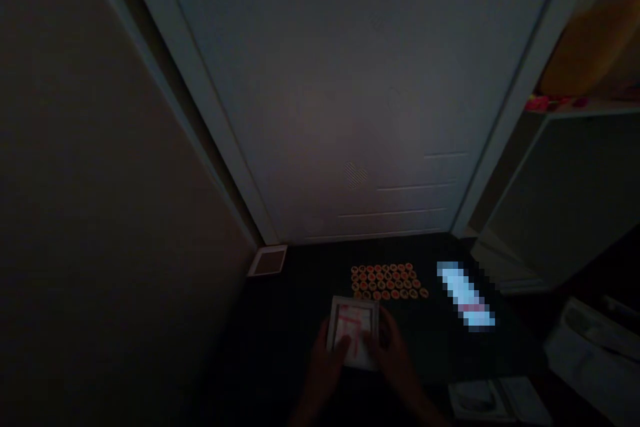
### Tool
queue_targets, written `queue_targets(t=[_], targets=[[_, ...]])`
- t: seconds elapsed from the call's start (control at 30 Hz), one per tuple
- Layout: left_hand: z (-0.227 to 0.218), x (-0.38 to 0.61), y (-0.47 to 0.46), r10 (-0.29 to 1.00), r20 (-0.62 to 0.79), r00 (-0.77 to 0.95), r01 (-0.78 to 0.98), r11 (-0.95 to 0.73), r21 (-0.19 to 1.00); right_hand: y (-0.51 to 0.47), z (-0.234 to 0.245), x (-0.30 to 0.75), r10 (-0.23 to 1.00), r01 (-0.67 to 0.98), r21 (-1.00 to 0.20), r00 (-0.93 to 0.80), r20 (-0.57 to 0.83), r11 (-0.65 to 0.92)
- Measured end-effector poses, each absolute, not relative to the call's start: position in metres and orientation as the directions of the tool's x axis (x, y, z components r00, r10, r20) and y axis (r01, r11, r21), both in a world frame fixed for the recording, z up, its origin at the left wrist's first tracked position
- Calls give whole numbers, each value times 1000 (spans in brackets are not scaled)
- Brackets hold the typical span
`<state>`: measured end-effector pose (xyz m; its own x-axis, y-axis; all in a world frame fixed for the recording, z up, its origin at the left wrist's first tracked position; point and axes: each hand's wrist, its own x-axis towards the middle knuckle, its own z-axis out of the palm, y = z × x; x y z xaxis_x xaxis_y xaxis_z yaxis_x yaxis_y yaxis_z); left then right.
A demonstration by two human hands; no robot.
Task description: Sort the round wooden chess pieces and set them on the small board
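Both my hands hold a small pale shallow box (374, 305), tilted up toward me over the dark table. On its left edge, my left hand (325, 355) is closed with the thumb over the front. My right hand (391, 347) grips the right edge in the same way. A whitish sheet with pink-red marks (353, 320) shows inside the box, under my thumbs; its kind is unclear in the dim light. Just beyond the box lie several rows of small round game pieces (385, 277) with red or dark markings, probably Chinese chess pieces.
A pale-rimmed shallow tray or lid (255, 263) lies at the table's far left corner. To the right is a bright blurred-out screen (465, 297). White boxes (480, 400) sit at the near right. A white door-like panel (360, 93) rises behind the dark table (280, 307).
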<state>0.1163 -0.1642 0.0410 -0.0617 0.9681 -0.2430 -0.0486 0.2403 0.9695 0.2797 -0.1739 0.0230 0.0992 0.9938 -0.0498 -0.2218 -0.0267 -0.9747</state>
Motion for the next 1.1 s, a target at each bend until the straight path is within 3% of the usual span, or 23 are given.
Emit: queue_targets(t=[0.2,0.43,0.53,0.6,0.7,0.83,0.97,1.1], targets=[[31,127,-173,957,-260,128,-3,262,965,-174,28,299,993,-72,-992,39,-108,-105],[21,130,-162,982,-183,51,141,175,974,-170,8,312,998,13,-999,57,-40,-41],[18,126,-156,996,-81,34,339,65,939,-164,-8,310,982,116,-993,186,34,12],[15,121,-153,998,40,39,528,-54,847,-162,-16,315,956,240,-968,259,141,78],[10,111,-153,976,191,101,701,-206,683,-158,-24,343,876,514,-843,319,361,160],[-1,103,-159,915,245,319,712,-402,576,-147,-30,404,775,773,-612,283,565,164],[-11,107,-161,855,265,446,674,-516,529,-138,-36,439,807,864,-472,150,571,174],[-6,115,-155,858,274,435,657,-510,555,-135,-44,441,832,899,-372,15,554,231]])
